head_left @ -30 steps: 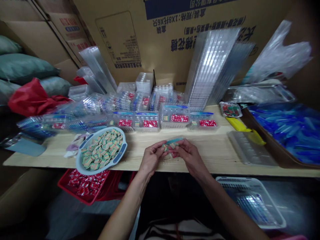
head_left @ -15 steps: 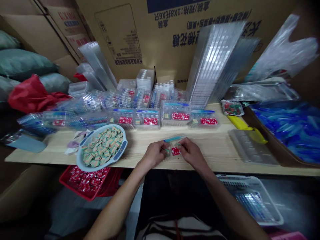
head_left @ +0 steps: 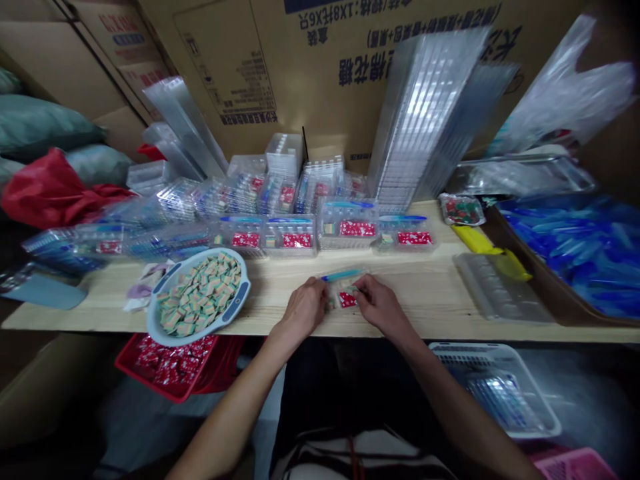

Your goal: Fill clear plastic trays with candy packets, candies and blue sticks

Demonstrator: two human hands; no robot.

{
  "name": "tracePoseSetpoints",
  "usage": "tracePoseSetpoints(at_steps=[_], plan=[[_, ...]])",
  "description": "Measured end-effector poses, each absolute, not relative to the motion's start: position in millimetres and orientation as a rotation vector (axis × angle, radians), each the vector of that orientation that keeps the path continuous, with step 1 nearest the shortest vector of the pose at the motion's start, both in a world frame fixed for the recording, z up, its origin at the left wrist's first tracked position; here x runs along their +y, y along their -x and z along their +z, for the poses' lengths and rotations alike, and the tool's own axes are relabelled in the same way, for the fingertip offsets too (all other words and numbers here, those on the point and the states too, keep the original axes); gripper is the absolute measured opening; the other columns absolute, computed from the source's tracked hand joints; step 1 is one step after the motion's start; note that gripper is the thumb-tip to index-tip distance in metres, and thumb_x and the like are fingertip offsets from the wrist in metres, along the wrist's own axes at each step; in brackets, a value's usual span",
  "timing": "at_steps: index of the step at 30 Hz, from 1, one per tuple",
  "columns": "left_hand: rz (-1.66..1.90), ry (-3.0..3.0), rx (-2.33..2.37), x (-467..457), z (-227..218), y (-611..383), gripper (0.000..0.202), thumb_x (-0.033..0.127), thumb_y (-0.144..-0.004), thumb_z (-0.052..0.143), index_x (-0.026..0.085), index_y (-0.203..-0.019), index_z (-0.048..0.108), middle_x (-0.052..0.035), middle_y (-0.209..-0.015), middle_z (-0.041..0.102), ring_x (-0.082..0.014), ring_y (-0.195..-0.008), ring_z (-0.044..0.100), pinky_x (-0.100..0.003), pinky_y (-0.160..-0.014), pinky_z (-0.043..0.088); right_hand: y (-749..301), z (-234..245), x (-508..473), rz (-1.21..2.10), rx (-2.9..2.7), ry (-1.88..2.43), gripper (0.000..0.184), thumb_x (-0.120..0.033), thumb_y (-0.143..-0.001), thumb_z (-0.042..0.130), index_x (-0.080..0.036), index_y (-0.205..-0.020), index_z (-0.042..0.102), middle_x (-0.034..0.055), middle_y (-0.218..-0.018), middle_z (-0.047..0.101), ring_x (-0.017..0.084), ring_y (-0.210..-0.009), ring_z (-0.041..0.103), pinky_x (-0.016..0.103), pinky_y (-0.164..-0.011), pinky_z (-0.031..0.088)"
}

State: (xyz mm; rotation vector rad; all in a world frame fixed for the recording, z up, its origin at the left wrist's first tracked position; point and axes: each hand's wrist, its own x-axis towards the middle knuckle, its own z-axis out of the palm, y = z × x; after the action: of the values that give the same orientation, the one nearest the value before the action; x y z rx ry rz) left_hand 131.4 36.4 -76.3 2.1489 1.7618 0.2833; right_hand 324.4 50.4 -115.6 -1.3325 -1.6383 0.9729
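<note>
Both my hands grip a small clear plastic pack [head_left: 344,288] on the wooden table [head_left: 430,297], near its front edge. The pack holds a blue stick along its top and red-wrapped sweets inside. My left hand [head_left: 303,310] pinches its left end, fingers curled. My right hand [head_left: 379,307] pinches its right end. A blue-rimmed bowl [head_left: 198,302] of striped pastel sweets sits to the left of my left hand.
Filled clear packs [head_left: 346,228] line the table behind my hands. Stacks of empty clear trays [head_left: 425,120] lean on cardboard boxes. A box of blue sticks [head_left: 575,250] stands right, an empty tray [head_left: 495,293] beside it. A red basket [head_left: 173,363] and a white basket [head_left: 500,393] sit below.
My hands lowered the pack from a raised hold down onto the table and turned it so the red sweets show. The view shifted slightly.
</note>
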Motion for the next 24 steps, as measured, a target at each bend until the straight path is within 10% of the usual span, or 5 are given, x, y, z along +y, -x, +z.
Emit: tracePoseSetpoints(at_steps=[10,18,24], plan=[[0.334,-2.233,1.53,15,-71,-129,0.027,0.001,-0.08,0.055,0.018,-0.09,0.073,-0.0101,-0.096,0.07,-0.0252,-0.097,0.06,-0.037,-0.092,0.047,-325,-110,49,0.994,-1.595,1.295,0.009,-0.034,-0.082,0.054,-0.025,-0.082,0.052,-0.001,-0.066,0.06,0.019,-0.061,0.054,0.031,-0.06,0.039],[1.146,-1.068,1.218,22,-76,-147,0.035,0.038,-0.07,0.085,0.015,-0.095,0.075,-0.0042,-0.078,0.072,-0.0146,-0.068,0.062,-0.025,-0.068,0.049,-309,-98,41,1.023,-1.715,1.185,0.011,-0.035,-0.082,0.058,-0.026,-0.08,0.052,-0.0014,-0.066,0.059,0.017,-0.058,0.051,0.03,-0.056,0.034],[1.112,-1.188,1.446,30,-80,-128,0.011,0.024,-0.077,0.075,0.017,-0.085,0.076,-0.0034,-0.076,0.072,-0.0164,-0.071,0.065,-0.028,-0.073,0.05,-317,-99,48,1.196,-1.454,1.146,0.024,-0.046,-0.083,0.059,-0.024,-0.075,0.052,-0.0033,-0.062,0.052,0.016,-0.058,0.047,0.029,-0.057,0.035]])
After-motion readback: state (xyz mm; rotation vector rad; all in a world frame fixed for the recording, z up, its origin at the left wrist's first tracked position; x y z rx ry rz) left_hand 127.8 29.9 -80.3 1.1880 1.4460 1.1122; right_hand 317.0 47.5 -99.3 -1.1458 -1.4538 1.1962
